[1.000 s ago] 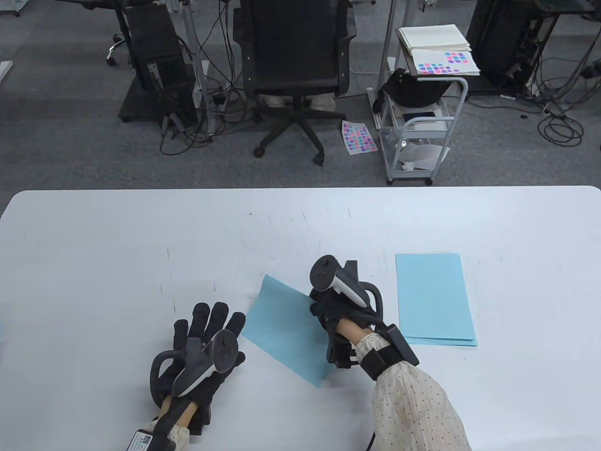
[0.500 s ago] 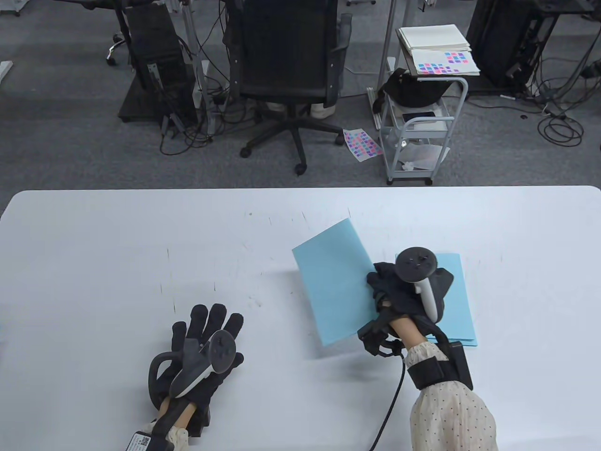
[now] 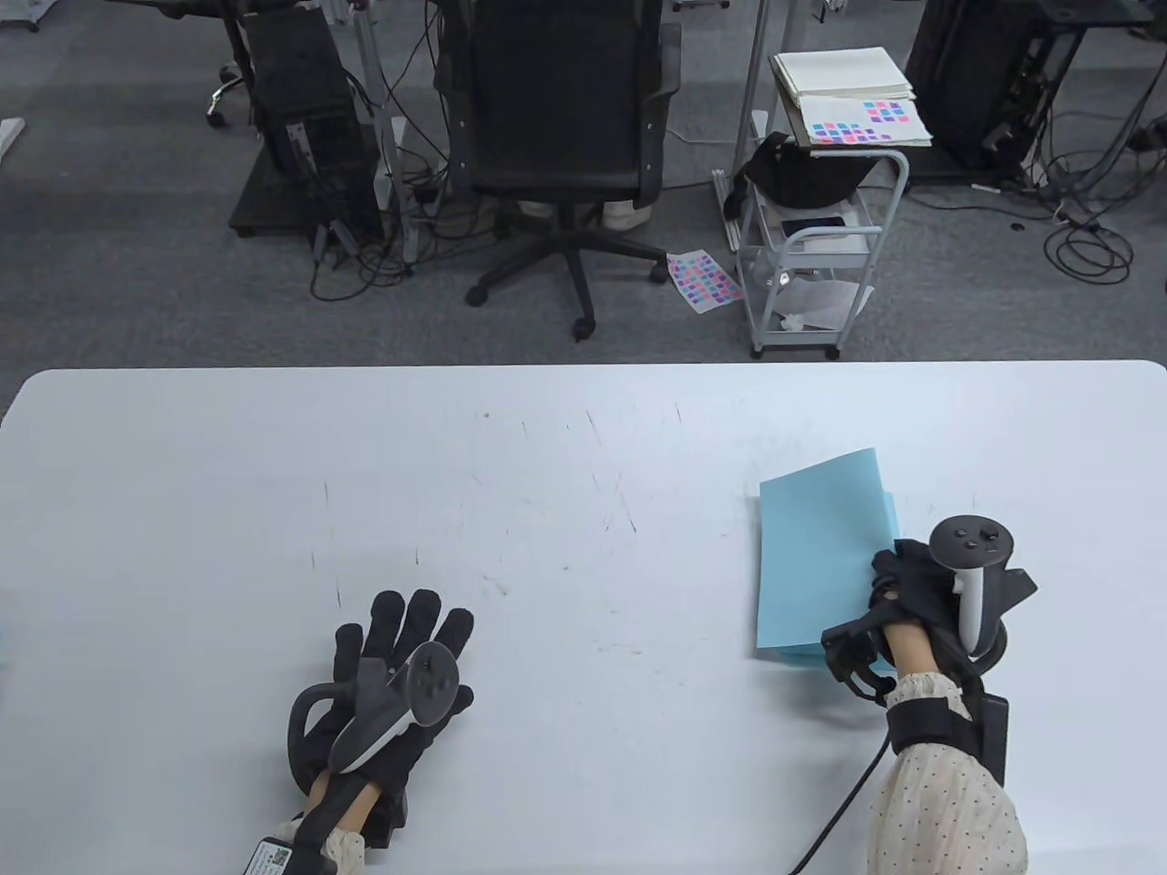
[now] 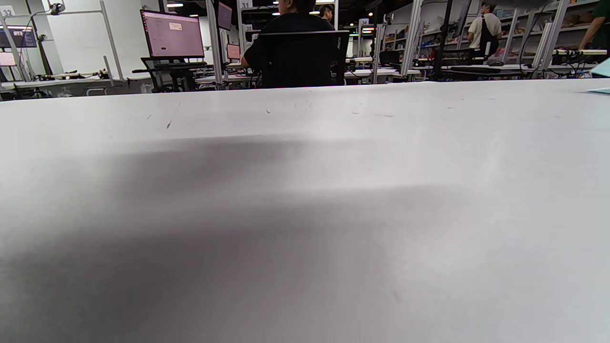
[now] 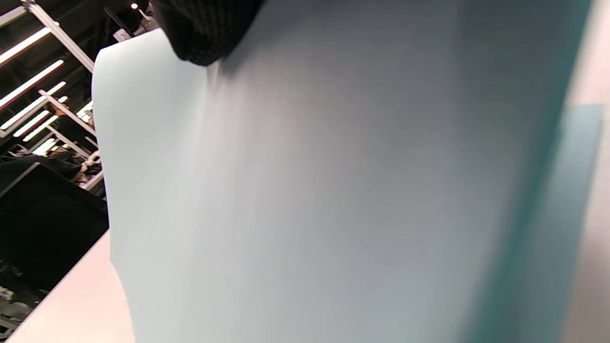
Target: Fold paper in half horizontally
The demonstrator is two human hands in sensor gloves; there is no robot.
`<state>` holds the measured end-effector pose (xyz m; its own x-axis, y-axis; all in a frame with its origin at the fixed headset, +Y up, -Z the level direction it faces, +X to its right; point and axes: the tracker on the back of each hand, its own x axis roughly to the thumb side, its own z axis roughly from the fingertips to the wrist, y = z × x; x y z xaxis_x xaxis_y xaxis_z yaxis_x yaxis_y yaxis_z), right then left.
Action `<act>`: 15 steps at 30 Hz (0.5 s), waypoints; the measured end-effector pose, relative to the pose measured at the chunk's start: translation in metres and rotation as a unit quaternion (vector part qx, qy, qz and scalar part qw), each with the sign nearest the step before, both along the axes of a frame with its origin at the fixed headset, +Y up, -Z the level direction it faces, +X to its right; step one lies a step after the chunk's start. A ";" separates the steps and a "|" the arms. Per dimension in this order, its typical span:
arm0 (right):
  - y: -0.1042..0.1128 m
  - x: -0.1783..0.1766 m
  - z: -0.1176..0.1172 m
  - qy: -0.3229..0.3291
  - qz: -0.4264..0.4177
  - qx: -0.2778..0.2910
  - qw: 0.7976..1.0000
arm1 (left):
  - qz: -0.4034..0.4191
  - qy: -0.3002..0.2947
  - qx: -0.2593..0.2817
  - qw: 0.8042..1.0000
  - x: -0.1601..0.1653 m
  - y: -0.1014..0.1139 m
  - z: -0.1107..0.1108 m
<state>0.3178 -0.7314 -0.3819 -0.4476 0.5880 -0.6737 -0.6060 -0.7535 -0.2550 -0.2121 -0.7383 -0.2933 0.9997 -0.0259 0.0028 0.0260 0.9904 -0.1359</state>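
My right hand (image 3: 898, 583) pinches a folded light-blue paper (image 3: 816, 556) by its right edge and holds it above the stack of blue sheets (image 3: 891, 510) at the table's right. The stack is almost wholly hidden under the held paper. In the right wrist view the held paper (image 5: 333, 190) fills the frame, with a gloved fingertip (image 5: 205, 28) on its top edge and a strip of the stack (image 5: 567, 214) beyond. My left hand (image 3: 401, 665) lies flat on the white table (image 3: 583, 437) at lower left, fingers spread, holding nothing.
Off the table's far edge stand an office chair (image 3: 556, 137), a wire cart (image 3: 811, 237) with papers on top, and cables on the floor. The left wrist view shows bare tabletop (image 4: 305, 190) and a blue paper corner (image 4: 601, 69) at far right.
My right hand has carried the folded blue paper from the table's middle rightward, over the stack. The left hand has stayed still.
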 end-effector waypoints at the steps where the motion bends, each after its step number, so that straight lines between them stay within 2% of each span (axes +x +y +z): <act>1: -0.003 0.002 0.000 -0.002 0.001 -0.004 1.000 | 0.000 0.000 0.000 1.000 0.000 0.000 0.000; 7: -0.020 0.010 -0.003 -0.012 0.027 -0.028 0.999 | -0.004 0.000 -0.003 1.000 0.000 -0.001 0.000; 15: -0.030 0.008 -0.008 -0.011 0.059 -0.049 0.997 | -0.006 0.002 -0.006 1.000 0.001 -0.001 0.001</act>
<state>0.3259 -0.7610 -0.3901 -0.4945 0.4622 -0.7361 -0.5063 -0.8415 -0.1883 -0.2114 -0.7391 -0.2922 0.9992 -0.0387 -0.0016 0.0380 0.9883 -0.1477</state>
